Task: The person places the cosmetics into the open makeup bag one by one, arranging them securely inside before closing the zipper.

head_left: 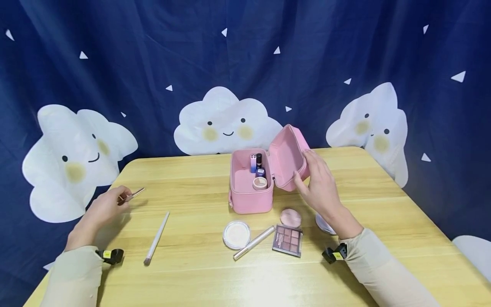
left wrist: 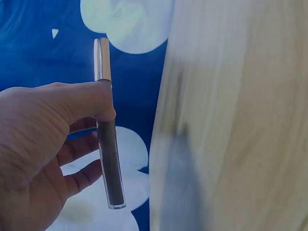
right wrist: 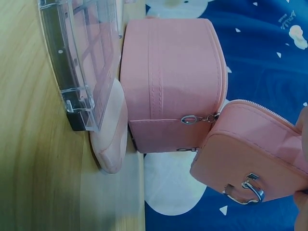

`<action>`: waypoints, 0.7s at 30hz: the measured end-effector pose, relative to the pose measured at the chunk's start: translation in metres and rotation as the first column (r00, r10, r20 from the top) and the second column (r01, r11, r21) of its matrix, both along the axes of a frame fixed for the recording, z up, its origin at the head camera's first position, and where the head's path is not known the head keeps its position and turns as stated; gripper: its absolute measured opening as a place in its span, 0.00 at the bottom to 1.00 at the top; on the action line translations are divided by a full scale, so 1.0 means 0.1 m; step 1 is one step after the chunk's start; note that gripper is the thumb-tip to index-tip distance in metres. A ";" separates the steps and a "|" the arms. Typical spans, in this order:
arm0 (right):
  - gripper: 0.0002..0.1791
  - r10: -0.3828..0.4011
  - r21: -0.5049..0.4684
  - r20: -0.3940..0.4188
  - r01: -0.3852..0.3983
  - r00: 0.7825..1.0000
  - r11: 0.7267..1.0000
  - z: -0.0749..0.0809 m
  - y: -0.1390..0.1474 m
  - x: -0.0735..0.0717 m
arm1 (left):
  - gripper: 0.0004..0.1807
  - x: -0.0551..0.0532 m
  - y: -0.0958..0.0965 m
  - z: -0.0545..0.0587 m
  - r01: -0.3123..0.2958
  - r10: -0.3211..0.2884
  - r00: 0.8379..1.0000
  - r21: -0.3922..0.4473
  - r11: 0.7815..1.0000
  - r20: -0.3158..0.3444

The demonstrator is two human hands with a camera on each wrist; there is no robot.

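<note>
My left hand [head_left: 105, 207] pinches a slim lip gloss tube [left wrist: 110, 159] with a gold cap and dark brown contents, held above the table's left side. At the back centre my right hand [head_left: 320, 183] grips the edge of the raised lid [head_left: 287, 157] of a pink makeup case [head_left: 251, 202]. The case is unzipped. Inside stand a blue-and-silver lipstick [head_left: 253, 163], a black-capped tube [head_left: 258, 160], a dark blue bottle [head_left: 260, 172] and a small round palette [head_left: 259, 183]. In the right wrist view the lid's metal handle [right wrist: 245, 192] shows.
On the wooden table [head_left: 184, 281] lie a white makeup brush [head_left: 157, 238], a round compact [head_left: 236, 235], a silver tube [head_left: 254, 243], an eyeshadow palette [head_left: 287, 240] and a pink powder puff [head_left: 290, 218]. A round item [head_left: 324, 224] is partly hidden by my right wrist. A blue curtain [head_left: 245, 55] hangs behind.
</note>
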State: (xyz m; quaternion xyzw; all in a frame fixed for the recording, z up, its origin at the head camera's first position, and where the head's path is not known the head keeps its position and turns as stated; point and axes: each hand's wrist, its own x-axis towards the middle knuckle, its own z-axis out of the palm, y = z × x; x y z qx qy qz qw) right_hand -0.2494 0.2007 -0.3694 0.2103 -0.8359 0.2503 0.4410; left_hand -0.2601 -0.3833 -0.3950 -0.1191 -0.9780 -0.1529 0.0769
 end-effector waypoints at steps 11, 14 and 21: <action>0.32 -0.004 0.005 0.009 0.004 1.000 1.000 0.01 0.02 0.00 | 0.12 -0.04 0.25 0.07 0.141 -0.149 0.967 -0.051 0.989 -0.206; 0.32 0.000 0.005 0.008 0.000 1.000 1.000 0.01 0.01 -0.01 | 0.13 -0.03 0.34 0.10 0.160 -0.175 0.949 -0.078 0.984 -0.263; 0.32 -0.001 -0.001 0.007 0.001 1.000 1.000 0.01 0.01 -0.01 | 0.14 -0.01 0.60 0.28 0.221 -0.249 0.911 -0.120 0.968 -0.328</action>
